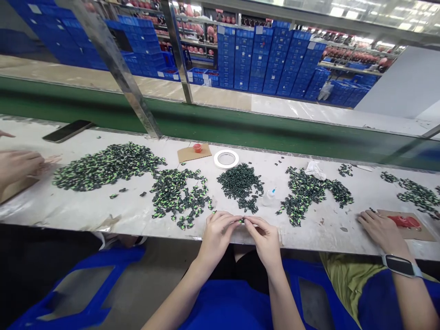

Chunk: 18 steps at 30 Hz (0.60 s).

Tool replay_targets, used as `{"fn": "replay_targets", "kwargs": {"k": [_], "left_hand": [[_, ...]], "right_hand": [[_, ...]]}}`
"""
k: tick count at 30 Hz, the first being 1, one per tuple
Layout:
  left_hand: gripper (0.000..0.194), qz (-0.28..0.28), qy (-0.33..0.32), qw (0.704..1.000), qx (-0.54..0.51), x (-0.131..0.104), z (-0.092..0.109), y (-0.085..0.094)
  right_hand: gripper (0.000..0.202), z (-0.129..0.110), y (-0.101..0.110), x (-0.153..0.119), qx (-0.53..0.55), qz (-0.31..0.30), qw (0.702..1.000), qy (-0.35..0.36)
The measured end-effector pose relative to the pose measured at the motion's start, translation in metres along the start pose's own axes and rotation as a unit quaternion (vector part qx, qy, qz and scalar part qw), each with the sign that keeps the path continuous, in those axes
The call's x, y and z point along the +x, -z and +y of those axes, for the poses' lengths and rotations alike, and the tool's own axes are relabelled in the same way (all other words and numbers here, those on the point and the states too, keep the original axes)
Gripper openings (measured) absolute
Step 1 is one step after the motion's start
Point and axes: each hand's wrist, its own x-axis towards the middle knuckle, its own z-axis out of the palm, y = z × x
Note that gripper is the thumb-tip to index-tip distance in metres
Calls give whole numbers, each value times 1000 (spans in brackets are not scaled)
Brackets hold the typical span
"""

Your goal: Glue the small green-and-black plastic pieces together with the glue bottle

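Left hand point(219, 228), right hand point(264, 233) both pinching one small part point(242, 221), lower centre (likely for control); dark pile point(237, 181) mid-frame, probably for reach.

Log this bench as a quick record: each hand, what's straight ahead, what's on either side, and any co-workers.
Left hand: pinching a small dark-and-green part
Right hand: fingertips closed on the same part
Ahead: dark pile, white tape roll
Left side: green-marked pile
Right side: blue-tipped bottle
Co-workers: hands visible at both sides
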Motion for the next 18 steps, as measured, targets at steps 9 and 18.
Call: {"fn": "replay_targets", "kwargs": {"k": [9, 18], "left_hand": [[15, -2, 27, 994, -104, 1, 9, 0], [15, -30, 16, 994, -103, 1, 21, 4]], "right_hand": [[15, 8, -4, -6, 77, 43, 996, 8], [15, 3, 11, -9, -36, 8, 989, 142]]}}
